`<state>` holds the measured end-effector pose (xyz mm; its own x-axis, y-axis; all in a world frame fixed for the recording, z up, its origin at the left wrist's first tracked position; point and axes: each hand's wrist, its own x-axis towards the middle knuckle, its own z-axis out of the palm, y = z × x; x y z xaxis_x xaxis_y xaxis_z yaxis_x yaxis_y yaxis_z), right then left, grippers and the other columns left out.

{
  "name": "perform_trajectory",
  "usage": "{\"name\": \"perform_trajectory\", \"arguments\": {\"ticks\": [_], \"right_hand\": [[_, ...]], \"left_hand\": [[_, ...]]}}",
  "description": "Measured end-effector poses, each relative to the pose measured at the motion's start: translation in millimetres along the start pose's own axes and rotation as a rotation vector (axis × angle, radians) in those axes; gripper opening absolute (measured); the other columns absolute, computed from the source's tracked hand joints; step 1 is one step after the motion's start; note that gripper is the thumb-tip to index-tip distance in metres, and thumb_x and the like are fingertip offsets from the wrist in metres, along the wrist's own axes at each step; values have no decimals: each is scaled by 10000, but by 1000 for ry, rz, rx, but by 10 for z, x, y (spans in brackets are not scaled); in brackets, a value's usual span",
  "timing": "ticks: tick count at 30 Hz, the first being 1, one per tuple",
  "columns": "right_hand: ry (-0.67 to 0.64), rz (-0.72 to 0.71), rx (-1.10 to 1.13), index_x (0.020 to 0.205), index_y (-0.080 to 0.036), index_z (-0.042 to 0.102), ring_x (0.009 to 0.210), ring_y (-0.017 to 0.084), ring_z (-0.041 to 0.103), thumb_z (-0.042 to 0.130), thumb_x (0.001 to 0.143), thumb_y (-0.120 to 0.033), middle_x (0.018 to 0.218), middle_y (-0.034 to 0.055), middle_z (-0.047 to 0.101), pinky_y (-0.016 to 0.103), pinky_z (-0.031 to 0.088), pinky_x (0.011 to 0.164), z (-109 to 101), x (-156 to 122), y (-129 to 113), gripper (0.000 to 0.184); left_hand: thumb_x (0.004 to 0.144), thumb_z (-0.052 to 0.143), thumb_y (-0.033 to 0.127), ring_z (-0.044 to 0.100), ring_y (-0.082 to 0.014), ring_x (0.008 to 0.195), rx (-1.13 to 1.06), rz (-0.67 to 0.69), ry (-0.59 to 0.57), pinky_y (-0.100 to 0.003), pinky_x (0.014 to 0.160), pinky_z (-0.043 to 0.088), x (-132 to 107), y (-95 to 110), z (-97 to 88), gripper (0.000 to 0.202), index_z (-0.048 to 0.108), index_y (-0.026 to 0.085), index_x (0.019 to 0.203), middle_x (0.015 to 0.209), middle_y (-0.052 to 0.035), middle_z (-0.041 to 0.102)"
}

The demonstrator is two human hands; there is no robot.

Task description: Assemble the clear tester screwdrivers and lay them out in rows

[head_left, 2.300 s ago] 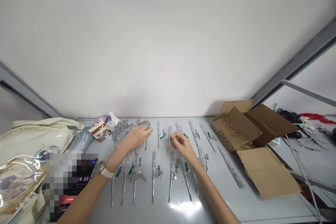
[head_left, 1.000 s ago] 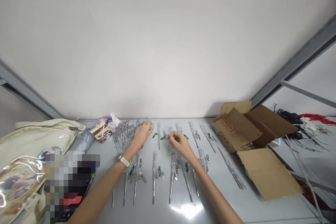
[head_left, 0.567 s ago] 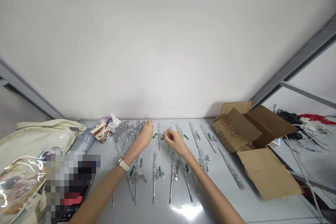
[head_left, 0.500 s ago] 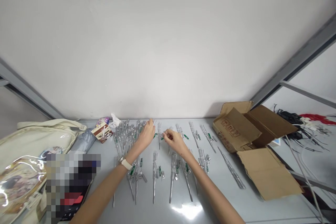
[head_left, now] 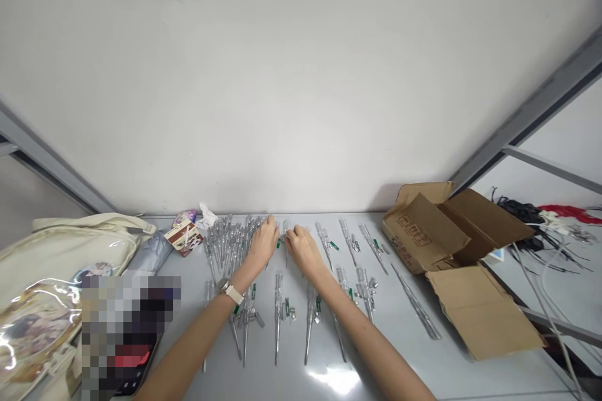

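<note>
My left hand (head_left: 264,240) is over the right side of a dense pile of clear-handled screwdrivers (head_left: 228,239), its fingers curled together. Just to its right, my right hand (head_left: 302,249) has thumb and fingers pinched at the handle end of a clear screwdriver (head_left: 286,225). Whatever is in either set of fingers is too small or hidden to make out. Nearer me, more clear screwdrivers (head_left: 278,307) lie apart with metal shafts toward me. Beside them are small green strips (head_left: 287,307) and silvery metal bits (head_left: 293,313).
An open cardboard box (head_left: 418,232) stands at the right, one flap toward me. Bare metal shafts (head_left: 416,302) lie left of it. At the left are a cream bag (head_left: 84,241), a grey folded bundle (head_left: 150,254) and a card packet (head_left: 184,237). A wall (head_left: 301,106) rises behind.
My right hand has shifted left, closer to my left hand, and its fingers now reach the screwdriver handle between them. My left hand has barely moved.
</note>
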<state>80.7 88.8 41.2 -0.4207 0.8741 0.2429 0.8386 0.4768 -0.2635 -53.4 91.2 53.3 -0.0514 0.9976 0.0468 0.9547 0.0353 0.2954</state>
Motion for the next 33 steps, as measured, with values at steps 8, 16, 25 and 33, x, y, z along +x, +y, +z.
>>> {"name": "perform_trajectory", "arguments": {"ticks": [8, 16, 25, 33], "right_hand": [[14, -73, -53, 862, -159, 628, 865, 230, 575, 466, 933, -69, 943, 111, 622, 327, 429, 766, 195, 6, -54, 199], [67, -63, 63, 921, -184, 635, 862, 222, 591, 573, 915, -166, 919, 78, 609, 316, 457, 783, 60, -100, 102, 65], [92, -39, 148, 917, -174, 646, 810, 203, 603, 507, 946, -154, 863, 61, 593, 313, 478, 778, -206, -390, 296, 143], [146, 116, 330, 947, -195, 648, 743, 192, 594, 408, 988, -287, 853, 59, 591, 335, 495, 734, -549, -1003, 407, 261]], "left_hand": [[996, 310, 191, 686, -228, 867, -34, -32, -16, -296, 704, 445, -174, -62, -108, 232, 522, 142, 1078, 930, -120, 687], [941, 446, 201, 657, -235, 923, -69, -20, -56, -298, 756, 434, -234, -144, -45, 162, 593, 158, 886, 934, -102, 683], [897, 530, 195, 636, -193, 779, -134, -44, -64, -263, 660, 397, -227, -143, 26, 77, 595, 154, 892, 804, -59, 652], [895, 533, 196, 623, -172, 744, -175, -35, -51, -251, 663, 406, -167, -182, 87, 95, 604, 148, 855, 733, -35, 641]]}}
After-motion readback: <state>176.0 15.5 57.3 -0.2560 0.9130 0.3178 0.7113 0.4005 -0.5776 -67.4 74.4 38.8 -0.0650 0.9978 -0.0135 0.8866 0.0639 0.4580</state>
